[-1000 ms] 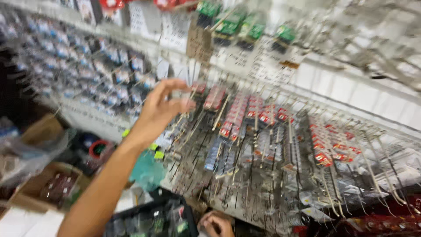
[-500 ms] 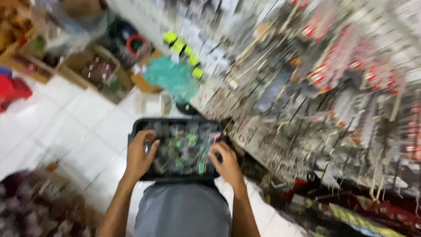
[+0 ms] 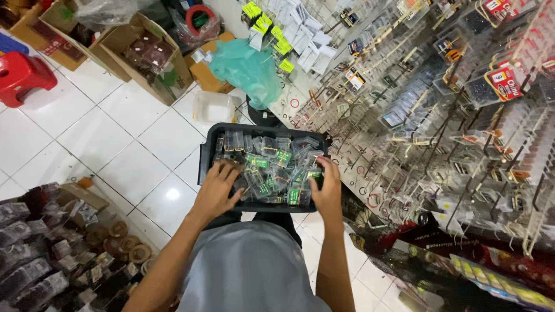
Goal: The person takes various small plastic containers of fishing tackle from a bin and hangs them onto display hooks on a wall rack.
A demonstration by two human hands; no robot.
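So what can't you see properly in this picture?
Head view only:
- What is inside the small clear packets: too small.
- The tray floor: covered by packets.
- Left hand fingertips: buried among packets.
- Right hand palm: turned away.
- Red stool: cut by the left edge.

A tray (image 3: 206, 151) sat on the person's lap, small packets (image 3: 267, 166) in it; left hand (image 3: 218, 188) & right hand (image 3: 327, 190) lay among them. Peg rack (image 3: 439, 115) stood at right, cardboard boxes (image 3: 124, 40) & stool (image 3: 23, 75) on floor beyond, left.
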